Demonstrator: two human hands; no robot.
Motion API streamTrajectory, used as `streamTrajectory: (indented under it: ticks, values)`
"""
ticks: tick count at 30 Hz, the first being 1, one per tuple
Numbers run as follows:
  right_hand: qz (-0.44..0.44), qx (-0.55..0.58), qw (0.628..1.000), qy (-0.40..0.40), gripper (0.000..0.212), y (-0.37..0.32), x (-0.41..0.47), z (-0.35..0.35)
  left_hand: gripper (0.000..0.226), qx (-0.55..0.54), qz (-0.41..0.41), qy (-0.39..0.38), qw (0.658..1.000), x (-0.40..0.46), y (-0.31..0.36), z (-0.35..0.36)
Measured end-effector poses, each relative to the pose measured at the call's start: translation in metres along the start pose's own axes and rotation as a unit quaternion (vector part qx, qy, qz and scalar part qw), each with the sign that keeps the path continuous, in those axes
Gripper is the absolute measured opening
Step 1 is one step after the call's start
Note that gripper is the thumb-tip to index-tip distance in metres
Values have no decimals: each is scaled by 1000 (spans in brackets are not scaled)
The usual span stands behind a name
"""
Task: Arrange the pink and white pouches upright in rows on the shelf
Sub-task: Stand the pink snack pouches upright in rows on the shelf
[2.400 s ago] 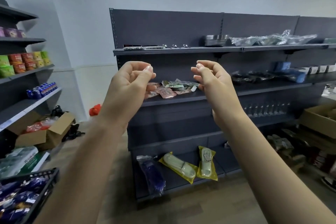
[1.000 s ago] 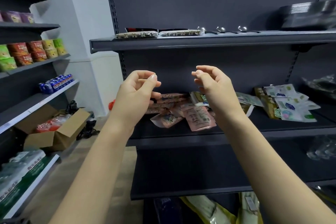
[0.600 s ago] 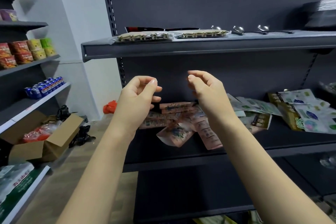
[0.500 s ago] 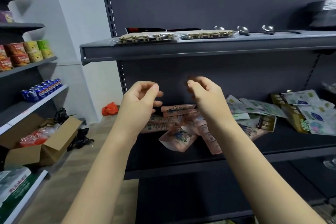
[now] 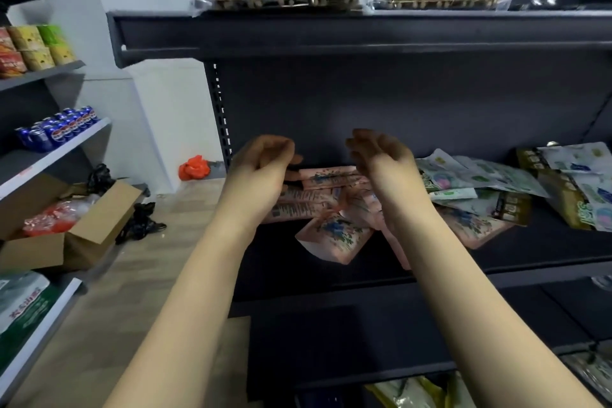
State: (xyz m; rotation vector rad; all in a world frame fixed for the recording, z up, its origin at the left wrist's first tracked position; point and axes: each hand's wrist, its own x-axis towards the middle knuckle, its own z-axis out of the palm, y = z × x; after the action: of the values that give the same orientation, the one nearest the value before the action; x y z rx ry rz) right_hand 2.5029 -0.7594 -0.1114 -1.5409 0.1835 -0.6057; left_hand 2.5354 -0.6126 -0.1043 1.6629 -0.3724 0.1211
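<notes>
- Head view: left hand (image 5: 261, 164) and right hand (image 5: 381, 159) raised side by side over the middle shelf (image 5: 364, 278), fingers loosely curled, holding nothing; not touching any pouch.
- Pink pouches (image 5: 334, 235) lie flat in a loose overlapping heap near the shelf's front edge, toward its left end, directly under the hands.
- White pouches (image 5: 463, 175) lie jumbled to the right, mixed with olive-gold packets (image 5: 511, 209).
- No pouch stands upright yet; the task looks unstarted.
- Advice: take the topmost pink pouch by its upper seam, one at a time, stand it on its base at the back left corner, then build the row outward.
</notes>
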Motion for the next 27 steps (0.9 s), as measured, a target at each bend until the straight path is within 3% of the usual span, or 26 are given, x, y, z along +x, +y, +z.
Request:
streamTrajectory:
  ticks: [12, 14, 16, 22, 25, 27]
  values:
    - [44, -35, 998, 3, 10, 48, 42, -17, 11, 43, -41, 6, 998, 24, -34, 37]
    - [39, -27, 999, 5, 13, 51, 50, -18, 4, 93, -27, 3, 995, 38, -40, 44]
    - [44, -22, 999, 4, 14, 54, 59, -21, 19, 158, -8, -6, 987, 55, -45, 51]
    - [43, -50, 998, -4, 20, 50, 82, -26, 36, 306, 11, -57, 950, 108, -53, 79]
    - [39, -49, 998, -4, 20, 47, 93, -29, 41, 395, 20, -105, 912, 125, -69, 92]
    - [39, -55, 998, -8, 20, 47, 97, -31, 46, 477, 38, -142, 867, 133, -84, 94]
